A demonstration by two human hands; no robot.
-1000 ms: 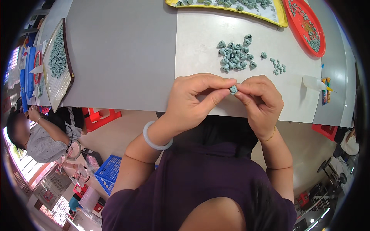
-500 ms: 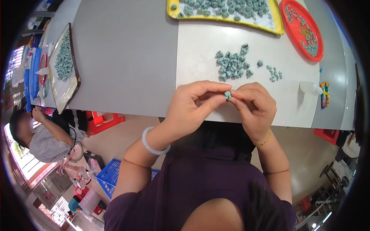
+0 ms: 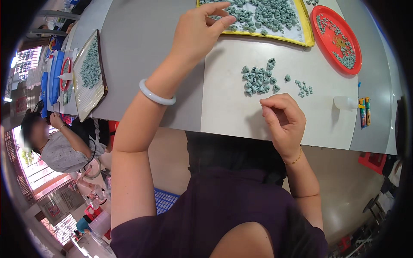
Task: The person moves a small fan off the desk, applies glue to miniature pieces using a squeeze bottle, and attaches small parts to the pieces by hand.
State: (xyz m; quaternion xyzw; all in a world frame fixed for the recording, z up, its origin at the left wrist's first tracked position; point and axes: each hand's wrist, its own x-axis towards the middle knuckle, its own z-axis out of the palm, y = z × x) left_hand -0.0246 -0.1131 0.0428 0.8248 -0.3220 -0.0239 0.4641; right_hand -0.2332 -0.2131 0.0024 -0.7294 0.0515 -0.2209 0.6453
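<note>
My left hand point(image 3: 202, 28) reaches over the near left part of a yellow-rimmed tray point(image 3: 266, 38). Its thumb and forefinger are apart, and I see nothing held between them. Many small grey-green shaped pieces point(image 3: 275, 17) fill the tray. My right hand point(image 3: 286, 120) hovers near the table's front edge, loosely curled, its thumb tip just short of the forefinger, with nothing visible in it. Just beyond it lies a loose pile of grey-green pieces point(image 3: 259, 81). A single piece point(image 3: 287, 78) sits beside the pile, and a group of smaller bits point(image 3: 305, 89) is further right.
A red round tray point(image 3: 327, 47) with small bits stands at the far right. Nearby are a white squeeze bottle point(image 3: 343, 102) and colourful tubes point(image 3: 365, 112). Another tray point(image 3: 103, 86) of pieces is at the left, where a person point(image 3: 64, 144) sits. A blue crate point(image 3: 165, 200) is below.
My left hand has left the right hand and moved up and left to the yellow-rimmed tray. The small piece held between both hands is no longer visible there. My right hand has stayed nearly in place.
</note>
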